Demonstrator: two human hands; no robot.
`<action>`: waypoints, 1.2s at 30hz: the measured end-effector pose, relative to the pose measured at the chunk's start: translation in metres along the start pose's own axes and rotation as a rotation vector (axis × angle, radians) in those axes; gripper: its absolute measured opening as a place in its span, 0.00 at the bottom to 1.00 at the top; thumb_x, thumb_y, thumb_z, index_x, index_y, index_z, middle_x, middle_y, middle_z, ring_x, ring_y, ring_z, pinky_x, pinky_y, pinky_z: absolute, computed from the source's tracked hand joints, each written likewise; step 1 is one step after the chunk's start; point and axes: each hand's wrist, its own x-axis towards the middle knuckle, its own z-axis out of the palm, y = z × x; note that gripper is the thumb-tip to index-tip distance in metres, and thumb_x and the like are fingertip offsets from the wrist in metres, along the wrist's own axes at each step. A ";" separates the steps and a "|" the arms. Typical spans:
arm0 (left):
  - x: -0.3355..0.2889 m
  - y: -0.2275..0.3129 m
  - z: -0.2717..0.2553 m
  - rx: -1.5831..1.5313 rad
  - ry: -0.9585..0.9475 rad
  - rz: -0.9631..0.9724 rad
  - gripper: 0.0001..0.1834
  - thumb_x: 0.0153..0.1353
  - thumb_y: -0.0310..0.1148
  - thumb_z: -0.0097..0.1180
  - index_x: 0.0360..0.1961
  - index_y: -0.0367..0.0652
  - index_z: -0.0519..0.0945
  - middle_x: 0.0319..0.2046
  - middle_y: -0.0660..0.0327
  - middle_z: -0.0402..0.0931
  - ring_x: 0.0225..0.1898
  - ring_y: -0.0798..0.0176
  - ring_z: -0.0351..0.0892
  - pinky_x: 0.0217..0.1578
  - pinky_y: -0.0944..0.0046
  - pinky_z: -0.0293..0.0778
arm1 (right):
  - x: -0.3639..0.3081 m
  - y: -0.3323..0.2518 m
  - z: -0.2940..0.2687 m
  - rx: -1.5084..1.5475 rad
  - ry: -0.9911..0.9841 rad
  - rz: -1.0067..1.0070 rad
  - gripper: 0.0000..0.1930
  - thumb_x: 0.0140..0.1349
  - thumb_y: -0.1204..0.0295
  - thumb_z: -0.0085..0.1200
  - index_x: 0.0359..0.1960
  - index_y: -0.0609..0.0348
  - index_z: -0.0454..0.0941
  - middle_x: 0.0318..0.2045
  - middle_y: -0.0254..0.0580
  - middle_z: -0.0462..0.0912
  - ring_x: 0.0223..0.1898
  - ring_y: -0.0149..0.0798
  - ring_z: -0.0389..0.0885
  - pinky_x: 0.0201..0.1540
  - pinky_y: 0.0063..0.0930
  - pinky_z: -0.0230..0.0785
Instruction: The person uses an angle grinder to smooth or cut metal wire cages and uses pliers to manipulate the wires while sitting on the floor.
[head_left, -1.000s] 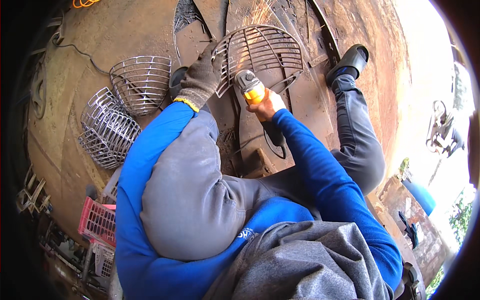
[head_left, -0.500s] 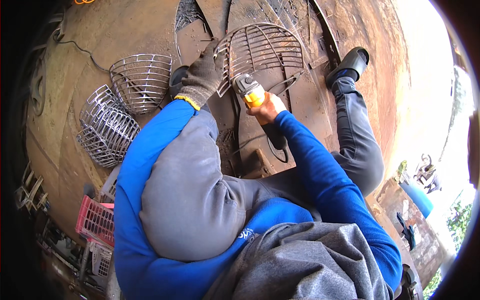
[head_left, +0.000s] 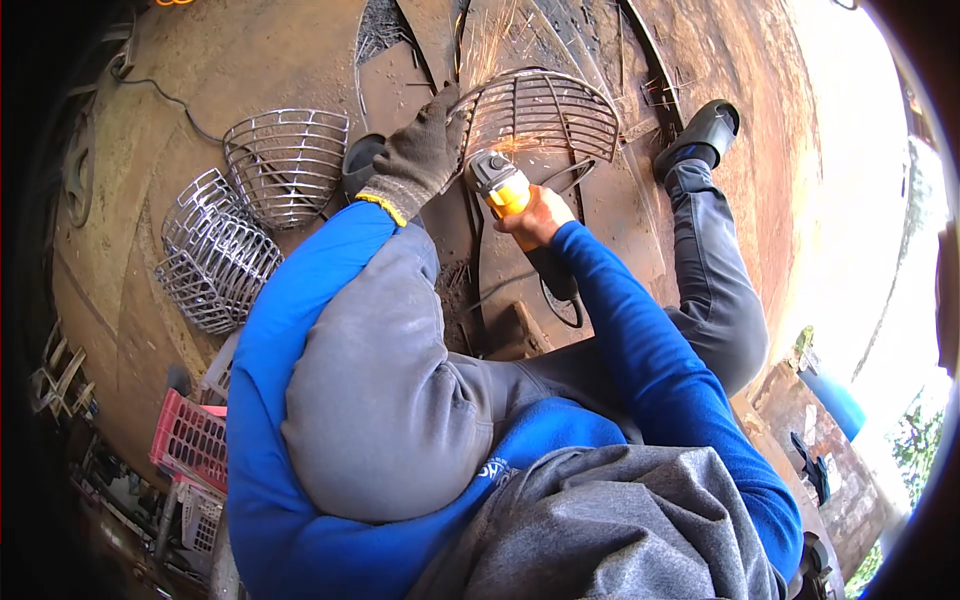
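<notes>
Bare and closed, my right hand (head_left: 538, 214) grips a yellow and black angle grinder (head_left: 512, 196). The grinder's head lies at the near edge of a curved metal-bar basket (head_left: 540, 105), and orange sparks fly across the bars and away beyond it. My left hand (head_left: 425, 140), in a dark knitted glove with a yellow cuff, is closed on the basket's left edge; some of its fingertips are hidden. The basket is tilted over the brown metal plates between my feet. The grinder's disc cannot be made out.
To the left stand a metal-bar basket (head_left: 287, 165) and a stack of nested ones (head_left: 215, 255). A pink plastic crate (head_left: 190, 440) is at the lower left. A dark cable (head_left: 165, 98) crosses the floor. Dark metal plates (head_left: 625, 225) lie under the work.
Sparks have appeared at the grinder's head and past the basket. The basket has tipped and shifted slightly right with my left hand. My right hand keeps the grinder nearly in place.
</notes>
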 end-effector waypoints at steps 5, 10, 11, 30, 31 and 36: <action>0.002 -0.002 0.003 -0.017 0.044 0.044 0.24 0.70 0.45 0.50 0.64 0.56 0.67 0.44 0.47 0.82 0.36 0.38 0.83 0.35 0.41 0.79 | 0.005 0.018 0.009 0.011 0.056 -0.065 0.34 0.38 0.55 0.73 0.45 0.66 0.80 0.38 0.56 0.86 0.41 0.51 0.85 0.49 0.38 0.76; 0.004 0.007 -0.005 0.013 -0.053 -0.062 0.26 0.69 0.42 0.53 0.66 0.51 0.65 0.46 0.45 0.81 0.41 0.39 0.83 0.38 0.45 0.80 | 0.017 0.049 0.019 0.126 -0.001 -0.172 0.28 0.42 0.55 0.71 0.44 0.57 0.83 0.36 0.48 0.86 0.36 0.46 0.85 0.45 0.34 0.75; 0.003 0.004 -0.005 0.011 -0.034 -0.044 0.26 0.69 0.42 0.53 0.66 0.51 0.65 0.47 0.45 0.81 0.41 0.39 0.83 0.39 0.45 0.80 | 0.018 0.049 0.019 0.142 -0.004 -0.183 0.29 0.41 0.54 0.71 0.44 0.58 0.83 0.37 0.49 0.86 0.38 0.47 0.85 0.46 0.35 0.75; 0.001 0.011 -0.001 0.027 -0.048 -0.029 0.23 0.69 0.42 0.52 0.63 0.53 0.66 0.45 0.43 0.81 0.39 0.37 0.83 0.36 0.42 0.79 | 0.018 0.021 0.002 0.030 0.046 0.075 0.39 0.39 0.48 0.71 0.46 0.69 0.80 0.41 0.59 0.85 0.44 0.50 0.86 0.50 0.38 0.77; 0.002 0.013 0.000 0.025 -0.044 -0.028 0.23 0.69 0.42 0.52 0.63 0.53 0.66 0.44 0.43 0.81 0.39 0.37 0.83 0.36 0.42 0.79 | 0.018 0.020 0.001 0.045 0.051 0.075 0.38 0.39 0.48 0.71 0.46 0.68 0.80 0.41 0.59 0.85 0.44 0.50 0.86 0.50 0.39 0.77; 0.002 0.016 -0.001 0.031 -0.067 -0.016 0.24 0.69 0.42 0.52 0.63 0.52 0.66 0.45 0.43 0.81 0.41 0.37 0.83 0.39 0.43 0.79 | 0.011 0.018 0.005 -0.030 0.165 0.132 0.34 0.39 0.49 0.70 0.44 0.63 0.82 0.40 0.56 0.86 0.43 0.49 0.86 0.49 0.38 0.77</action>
